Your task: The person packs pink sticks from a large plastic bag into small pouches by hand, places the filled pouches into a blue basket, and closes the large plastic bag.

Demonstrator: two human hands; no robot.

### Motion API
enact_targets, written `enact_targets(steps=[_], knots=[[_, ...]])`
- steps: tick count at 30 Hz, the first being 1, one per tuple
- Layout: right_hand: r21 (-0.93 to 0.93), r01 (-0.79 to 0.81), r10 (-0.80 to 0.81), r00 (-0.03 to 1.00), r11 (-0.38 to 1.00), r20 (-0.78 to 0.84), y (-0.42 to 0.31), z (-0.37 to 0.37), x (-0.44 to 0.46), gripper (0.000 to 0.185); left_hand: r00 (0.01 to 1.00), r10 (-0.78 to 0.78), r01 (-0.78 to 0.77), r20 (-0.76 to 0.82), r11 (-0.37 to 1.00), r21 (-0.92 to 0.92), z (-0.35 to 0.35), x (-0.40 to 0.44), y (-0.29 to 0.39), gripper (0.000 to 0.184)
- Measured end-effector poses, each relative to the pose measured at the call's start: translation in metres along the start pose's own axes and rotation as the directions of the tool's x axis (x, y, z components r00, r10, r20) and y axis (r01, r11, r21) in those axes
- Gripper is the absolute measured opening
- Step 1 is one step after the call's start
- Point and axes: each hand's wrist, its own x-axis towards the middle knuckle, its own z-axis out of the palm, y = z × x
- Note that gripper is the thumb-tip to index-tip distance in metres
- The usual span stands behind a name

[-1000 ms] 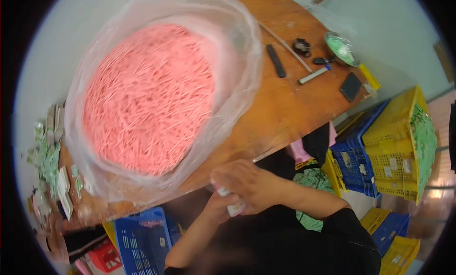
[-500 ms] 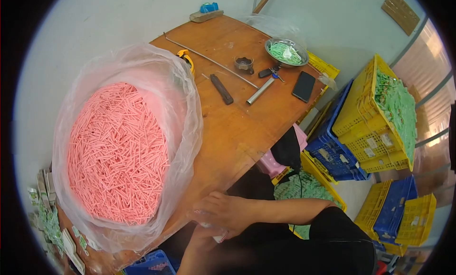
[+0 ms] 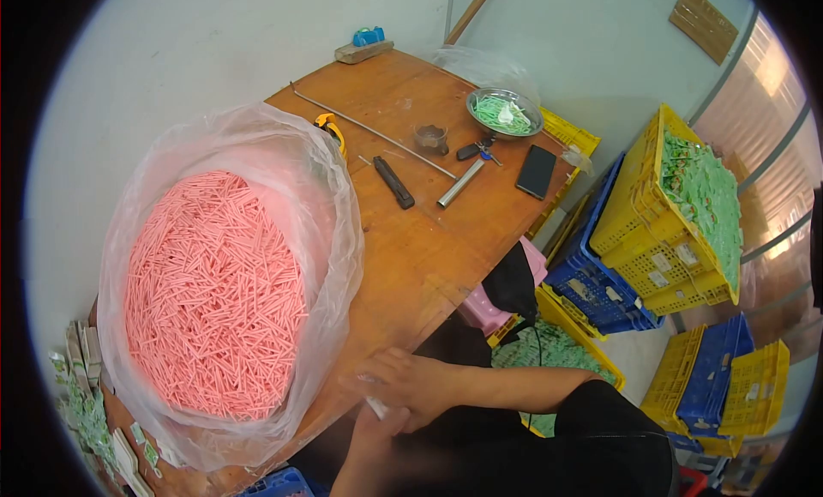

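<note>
Near the table's front edge, my right hand (image 3: 411,384) is closed around a small whitish packet (image 3: 375,406), which lies between both palms. My left hand (image 3: 377,430) grips the same packet from below, its fingers partly hidden. Most of the packet is covered by the hands, so its kind is unclear. Left of the hands, a large clear plastic bag (image 3: 336,278) stands open on the wooden table (image 3: 411,274), full of short pink sticks (image 3: 214,300).
Behind are a metal bowl (image 3: 506,113) of green sticks, a phone (image 3: 536,171), a dark bar (image 3: 393,182), a metal tube (image 3: 460,184), a long rod (image 3: 369,128), keys and yellow tape measure (image 3: 330,130). Yellow crates (image 3: 634,222) and blue crates (image 3: 591,283) stand right.
The view has swung, showing more of the table's far end; the bag now appears lower and further left. Both hands stay together around the packet, shifted slightly left and down in view.
</note>
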Motion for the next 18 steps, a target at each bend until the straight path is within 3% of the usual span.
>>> enact_targets(steps=[2, 5, 8, 11, 13, 14, 15, 16, 17, 18], knots=[[0.009, -0.013, 0.013, 0.999, 1.0, 0.042, -0.001, 0.001, 0.001, 0.118, 0.999, -0.023, 0.024, -0.041, 0.999, 0.031, -0.001, 0.001, -0.002, 0.05], [-0.004, -0.016, 0.016, 1.0, 1.0, 0.025, -0.002, 0.004, 0.0, 0.12, 0.996, -0.041, 0.029, -0.081, 0.99, -0.138, 0.002, -0.001, 0.002, 0.047], [0.069, -0.02, 0.012, 0.993, 0.997, 0.119, -0.004, -0.013, 0.002, 0.122, 0.992, -0.07, 0.04, -0.107, 0.965, -0.257, -0.005, -0.001, -0.011, 0.046], [0.078, -0.063, 0.062, 0.998, 0.995, 0.017, 0.008, -0.057, 0.004, 0.113, 0.998, -0.066, 0.066, 0.01, 0.947, -0.314, -0.008, 0.0, -0.018, 0.048], [-0.02, -0.184, 0.181, 0.978, 0.983, -0.103, 0.036, -0.132, 0.021, 0.091, 0.996, -0.092, 0.09, 0.01, 0.937, -0.337, -0.006, -0.006, -0.018, 0.048], [-0.392, -0.322, 0.179, 0.916, 0.862, -0.36, 0.067, -0.153, 0.012, 0.065, 0.995, -0.104, 0.101, 0.011, 0.931, -0.35, -0.006, -0.009, -0.019, 0.049], [-0.299, -0.485, 0.285, 0.804, 0.822, -0.522, 0.091, -0.191, 0.016, 0.047, 0.994, -0.107, 0.093, -0.02, 0.928, -0.361, -0.007, -0.011, -0.023, 0.049], [-0.047, -0.628, 0.462, 0.62, 0.777, -0.634, 0.124, -0.226, 0.013, 0.039, 0.994, -0.106, 0.091, -0.023, 0.928, -0.362, -0.01, -0.013, -0.027, 0.049], [-0.147, -0.746, 0.411, 0.507, 0.649, -0.758, 0.154, -0.255, 0.008, 0.035, 0.994, -0.103, 0.086, -0.027, 0.927, -0.365, -0.014, -0.015, -0.031, 0.05], [-0.324, -0.788, 0.296, 0.525, 0.523, -0.798, 0.213, -0.286, -0.009, 0.032, 0.995, -0.097, 0.078, -0.031, 0.926, -0.37, -0.02, -0.018, -0.037, 0.05]])
